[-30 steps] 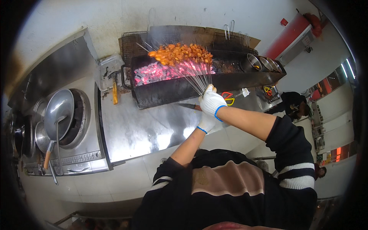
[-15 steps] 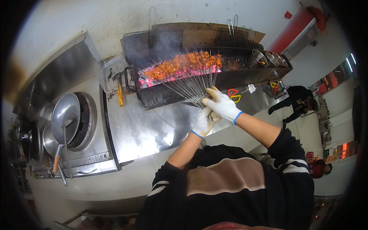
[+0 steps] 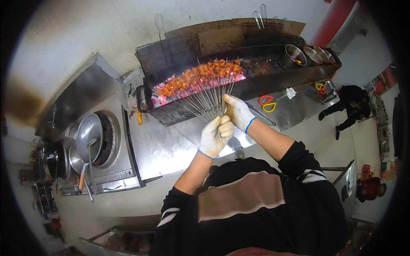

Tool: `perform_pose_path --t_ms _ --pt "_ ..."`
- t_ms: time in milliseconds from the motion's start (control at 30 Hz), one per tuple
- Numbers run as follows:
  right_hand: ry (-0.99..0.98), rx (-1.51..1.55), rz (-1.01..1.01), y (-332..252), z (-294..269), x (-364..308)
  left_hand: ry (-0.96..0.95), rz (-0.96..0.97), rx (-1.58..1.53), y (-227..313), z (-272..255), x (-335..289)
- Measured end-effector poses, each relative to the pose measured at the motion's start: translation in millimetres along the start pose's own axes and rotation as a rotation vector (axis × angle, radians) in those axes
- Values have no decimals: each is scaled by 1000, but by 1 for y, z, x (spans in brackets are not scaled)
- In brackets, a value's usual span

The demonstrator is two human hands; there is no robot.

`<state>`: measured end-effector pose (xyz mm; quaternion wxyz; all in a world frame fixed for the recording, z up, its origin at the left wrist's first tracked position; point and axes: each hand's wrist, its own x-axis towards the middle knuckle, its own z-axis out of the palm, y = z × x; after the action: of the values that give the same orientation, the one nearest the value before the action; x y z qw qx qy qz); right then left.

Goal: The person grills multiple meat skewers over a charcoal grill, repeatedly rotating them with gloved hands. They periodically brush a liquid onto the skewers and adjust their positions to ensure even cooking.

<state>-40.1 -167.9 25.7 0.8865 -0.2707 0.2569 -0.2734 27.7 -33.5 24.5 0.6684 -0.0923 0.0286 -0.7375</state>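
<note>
Skewers of orange-red meat [image 3: 200, 74] lie in a row over glowing coals [image 3: 159, 100] in a long black charcoal grill [image 3: 265, 83]. Their bare metal rods [image 3: 208, 99] fan together toward me. In a white glove with a blue cuff, my left hand [image 3: 215, 135] is closed round the gathered ends. Just above and to its right, my right hand [image 3: 239, 112], gloved alike, grips the bundle from the side, its fingers curled at the rods. The rod tips inside the gloves are hidden.
Steel pots [image 3: 294, 57] stand on the grill's right end. Red and yellow-handled scissors [image 3: 268, 103] lie on the steel counter [image 3: 158, 149]. A wok [image 3: 89, 132] rests on the stove at left. Wire grill baskets [image 3: 168, 51] lean behind. Another person [image 3: 354, 104] is at far right.
My hands have moved apart a little: the left is now lower, the right higher along the rods. The view has shifted, and the scissors show more fully.
</note>
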Motion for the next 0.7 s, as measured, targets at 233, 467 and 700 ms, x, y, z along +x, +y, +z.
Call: perform_pose_path --t_ms 233,467,700 --pt "112 -286 20 -10 -8 7 360 45 230 4 18 -5" --pt "67 -354 59 -19 -12 20 673 163 564 -1 24 1" --pt "28 -499 68 -30 -20 14 735 262 674 -14 27 3"
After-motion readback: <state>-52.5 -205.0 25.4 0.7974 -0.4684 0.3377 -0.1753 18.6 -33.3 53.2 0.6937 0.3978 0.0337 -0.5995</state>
